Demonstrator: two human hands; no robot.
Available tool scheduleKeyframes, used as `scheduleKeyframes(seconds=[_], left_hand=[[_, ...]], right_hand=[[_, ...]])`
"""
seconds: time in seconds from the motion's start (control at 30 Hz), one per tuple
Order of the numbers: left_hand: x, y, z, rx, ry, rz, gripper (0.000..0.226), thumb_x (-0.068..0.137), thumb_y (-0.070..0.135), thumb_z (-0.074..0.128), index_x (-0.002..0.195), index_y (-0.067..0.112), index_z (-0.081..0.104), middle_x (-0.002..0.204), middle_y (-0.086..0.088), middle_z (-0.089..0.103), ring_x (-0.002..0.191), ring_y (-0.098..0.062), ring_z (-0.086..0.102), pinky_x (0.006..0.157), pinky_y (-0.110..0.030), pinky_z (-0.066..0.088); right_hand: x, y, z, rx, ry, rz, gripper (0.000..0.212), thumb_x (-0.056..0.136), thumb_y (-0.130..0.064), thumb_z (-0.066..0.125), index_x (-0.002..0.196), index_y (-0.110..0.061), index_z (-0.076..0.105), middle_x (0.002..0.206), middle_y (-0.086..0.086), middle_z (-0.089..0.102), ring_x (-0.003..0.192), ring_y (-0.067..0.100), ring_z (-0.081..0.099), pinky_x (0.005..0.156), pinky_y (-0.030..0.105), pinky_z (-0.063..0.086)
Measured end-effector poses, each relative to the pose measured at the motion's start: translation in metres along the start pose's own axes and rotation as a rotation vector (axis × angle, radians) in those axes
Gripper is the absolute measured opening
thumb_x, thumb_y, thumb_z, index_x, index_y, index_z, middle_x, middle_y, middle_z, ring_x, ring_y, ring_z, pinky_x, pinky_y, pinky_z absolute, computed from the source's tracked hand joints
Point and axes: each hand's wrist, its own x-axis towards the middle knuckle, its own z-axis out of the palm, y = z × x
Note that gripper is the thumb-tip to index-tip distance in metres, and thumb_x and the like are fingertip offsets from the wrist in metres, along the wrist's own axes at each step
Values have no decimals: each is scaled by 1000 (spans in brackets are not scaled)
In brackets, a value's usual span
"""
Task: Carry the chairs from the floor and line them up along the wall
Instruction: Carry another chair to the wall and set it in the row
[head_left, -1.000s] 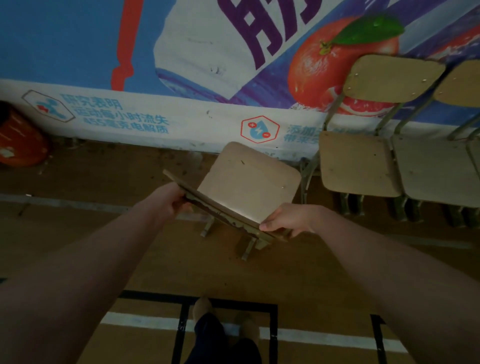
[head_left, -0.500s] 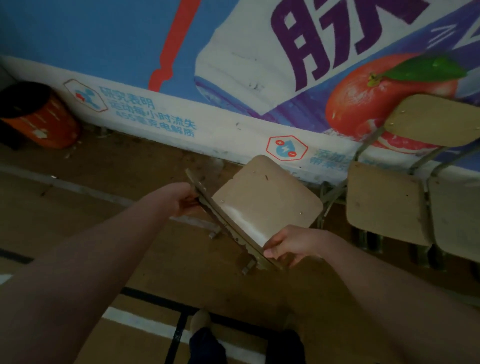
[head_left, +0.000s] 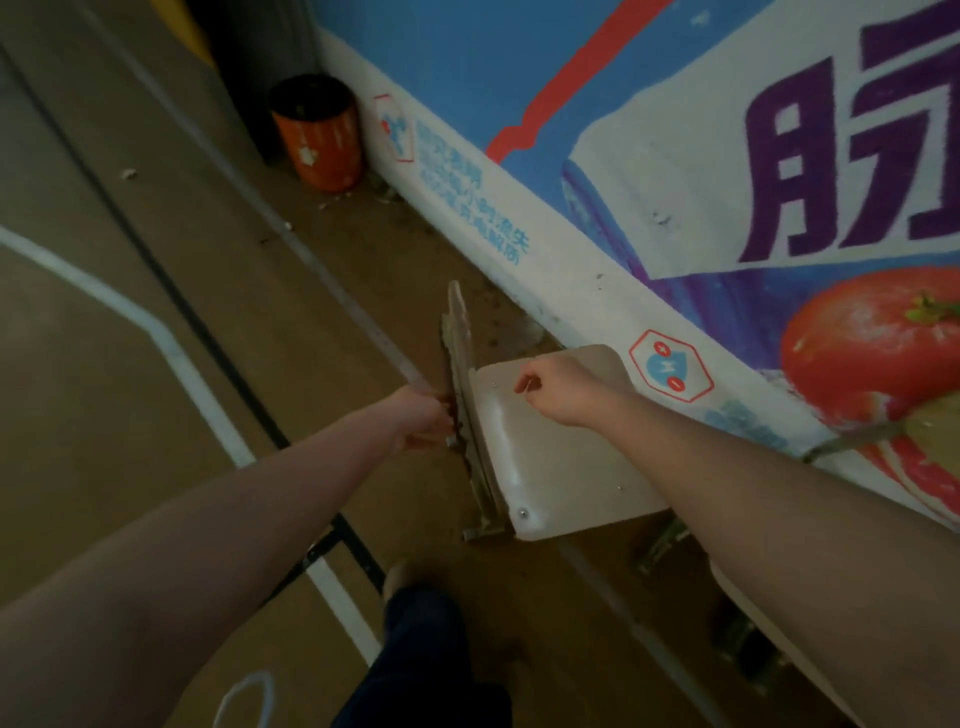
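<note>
A chair with a pale wooden seat (head_left: 561, 483) stands on the floor close to the wall, its backrest (head_left: 460, 353) turned edge-on toward me. My left hand (head_left: 423, 421) grips the backrest's side from the left. Above the seat's far part my right hand (head_left: 556, 389) hovers with its fingers curled loosely and nothing in them. At the right edge parts of a second chair show: a backrest corner (head_left: 935, 423) and metal legs (head_left: 660, 545), mostly hidden by my right forearm.
The wall (head_left: 597, 130) carries a blue and white banner with a red fruit, running from top left to right. An orange bin (head_left: 319, 135) stands in the far corner beside a dark doorway. White and black lines (head_left: 171, 353) cross the wooden floor. My leg (head_left: 421, 654) is below.
The view has swung left and the chair now stands beside the wall. My right hand has let go of the backrest and come over the seat. My left hand keeps its hold.
</note>
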Motion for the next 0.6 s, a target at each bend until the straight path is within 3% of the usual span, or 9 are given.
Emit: scheduleKeyframes(seconds=[0.07,0.2,0.27,0.37,0.47,0.53,0.6], left_hand=[[-1,-10,0,-26,-86,16,38,83,7,68,119,20,62,114,-2,66,102,-16,63,74,-28,55],[10,-17,0,-7,-217,3,43,83,16,70,124,22,57,116,-2,66,108,-17,62,91,-33,53],[17,-19,1,-5,-237,-26,43,85,15,65,127,20,57,117,-5,66,108,-16,63,91,-34,54],[22,-13,-1,9,-296,-84,41,88,16,61,129,16,55,121,-8,64,110,-18,62,91,-36,55],[26,-13,-7,32,-383,-119,57,84,18,68,136,16,46,129,-4,58,116,-20,58,96,-38,52],[25,-15,-5,88,-431,-111,78,75,30,79,142,22,39,136,0,53,120,-19,54,100,-38,49],[19,-16,5,101,-441,-110,81,73,37,81,141,26,39,137,2,52,121,-18,52,101,-37,48]], right_hand=[[11,-12,3,-83,7,-94,37,95,-4,44,126,-15,60,128,7,57,115,26,55,96,35,46],[38,-34,7,-295,178,-347,54,90,-3,48,141,-21,47,145,3,40,131,24,40,101,41,43],[54,-39,10,-498,114,-424,67,89,0,50,148,-27,36,159,4,19,143,26,23,112,42,33],[73,-43,8,-744,4,-478,83,87,4,53,154,-34,20,164,3,-1,149,28,4,119,43,18],[87,-49,6,-862,-8,-536,80,92,0,49,155,-31,10,163,2,4,148,30,2,120,45,9],[94,-52,4,-937,-5,-573,73,94,-3,47,154,-29,16,163,2,8,149,28,0,121,48,4],[101,-56,5,-967,-44,-581,65,94,-6,49,152,-27,26,162,3,11,149,26,0,121,50,4]])
